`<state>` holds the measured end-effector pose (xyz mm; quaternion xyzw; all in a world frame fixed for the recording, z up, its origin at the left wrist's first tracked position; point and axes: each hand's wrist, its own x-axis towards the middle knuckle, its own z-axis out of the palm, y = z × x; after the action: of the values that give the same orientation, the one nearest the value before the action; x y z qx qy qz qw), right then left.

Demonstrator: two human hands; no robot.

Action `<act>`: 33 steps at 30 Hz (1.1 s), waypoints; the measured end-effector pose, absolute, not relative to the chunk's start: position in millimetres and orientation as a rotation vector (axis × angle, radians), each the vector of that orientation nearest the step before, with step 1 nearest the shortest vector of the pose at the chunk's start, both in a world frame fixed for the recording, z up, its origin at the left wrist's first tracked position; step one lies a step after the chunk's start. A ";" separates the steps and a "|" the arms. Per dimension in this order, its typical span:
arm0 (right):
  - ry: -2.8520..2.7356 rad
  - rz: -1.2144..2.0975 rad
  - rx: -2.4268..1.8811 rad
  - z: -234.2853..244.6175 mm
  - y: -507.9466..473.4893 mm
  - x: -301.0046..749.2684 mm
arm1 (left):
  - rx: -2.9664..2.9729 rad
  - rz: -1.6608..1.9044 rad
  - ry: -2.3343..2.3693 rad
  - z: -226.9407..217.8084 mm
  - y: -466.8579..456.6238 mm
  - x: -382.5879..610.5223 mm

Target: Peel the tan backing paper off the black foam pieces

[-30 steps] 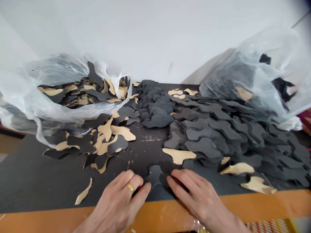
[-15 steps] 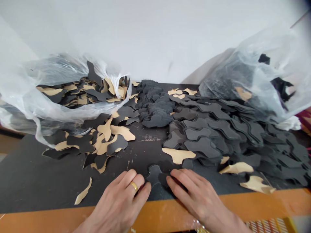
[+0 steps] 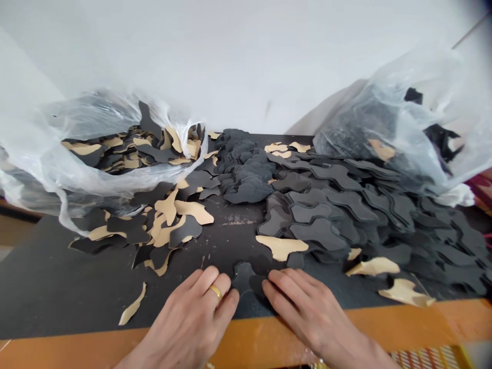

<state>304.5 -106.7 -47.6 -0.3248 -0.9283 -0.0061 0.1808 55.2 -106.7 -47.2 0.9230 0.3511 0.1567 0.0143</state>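
Note:
A black wavy-edged cut-out piece [image 3: 243, 281] lies on the dark tabletop near its front edge, between my two hands. My left hand [image 3: 196, 312], with a gold ring, has its fingers curled onto the piece's left end. On the opposite end, my right hand [image 3: 307, 307] is closed in the same way, fingertips bent over the edge. My fingers cover both ends, and the thumbs are mostly hidden. Beyond my right hand lies a heap of similar black pieces [image 3: 319, 233], several in layered stacks. One tan piece [image 3: 282, 246] rests at that heap's near side.
Left, an open clear plastic bag [image 3: 126, 182] holds black and tan pieces; more tan and black pieces [image 3: 165, 210] lie before it. A row of overlapping black pieces [image 3: 246, 174] runs toward the white wall [image 3: 246, 61]. Another plastic bag [image 3: 403, 118] stands at right.
The view has shifted very slightly. Both hands stay at the ends of the black piece, with almost no movement.

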 end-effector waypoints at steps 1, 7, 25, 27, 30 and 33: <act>-2.625 -0.028 -0.912 -47.1 -106.7 304.5 | 2.882 0.481 1.082 -46.3 -106.0 55.9; -2.661 -0.096 -0.899 -44.9 -106.5 303.1 | 2.933 0.350 1.033 -39.1 -101.2 60.9; -2.594 0.041 -1.057 -49.0 -113.1 309.6 | 2.501 0.684 1.338 -44.1 -108.2 66.6; -2.559 0.099 -1.075 -47.2 -112.9 308.5 | 2.406 0.625 1.450 -45.4 -96.4 73.3; -2.485 0.182 -1.085 -45.3 -113.3 304.9 | 2.316 0.468 1.440 -42.9 -83.5 80.7; -2.395 0.212 -1.121 -50.1 -111.7 298.7 | 2.234 0.414 1.399 -38.5 -79.6 82.8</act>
<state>298.7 -111.7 -50.1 -0.4100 -0.8760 0.0775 0.2418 82.8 -79.6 -38.5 0.8140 0.5098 0.1507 0.2343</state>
